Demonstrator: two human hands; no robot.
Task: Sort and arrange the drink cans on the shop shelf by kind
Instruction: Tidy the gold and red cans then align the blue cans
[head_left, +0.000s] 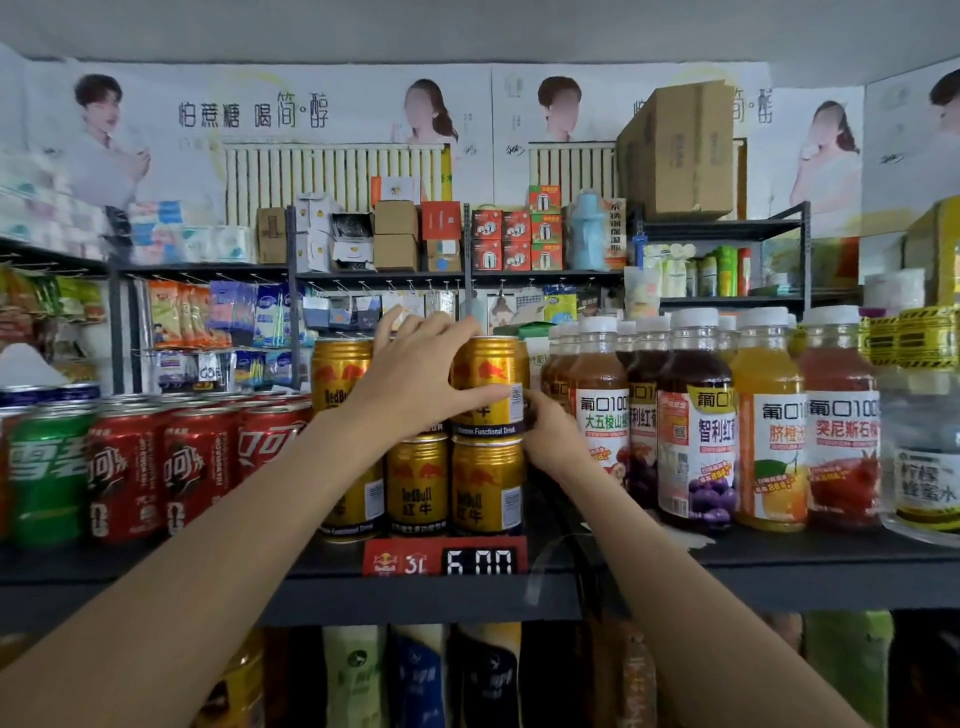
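Gold Red Bull cans stand two high at the middle of the dark shelf (779, 558). My left hand (415, 379) grips an upper gold can (493, 374), thumb across its front and fingers over its top. My right hand (553, 436) pinches the same can at its lower right side. That can sits on a lower gold can (487, 488), beside another lower can (418, 483). Another upper gold can (340, 374) stands to the left, partly behind my left hand. Red cola cans (202, 462) and a green can (47, 467) fill the shelf's left part.
Juice bottles with white caps (696, 415) stand close on the right of the gold cans. A red price tag (447, 558) hangs on the shelf edge. More bottles sit on the shelf below. Racks with boxes and packets stand behind.
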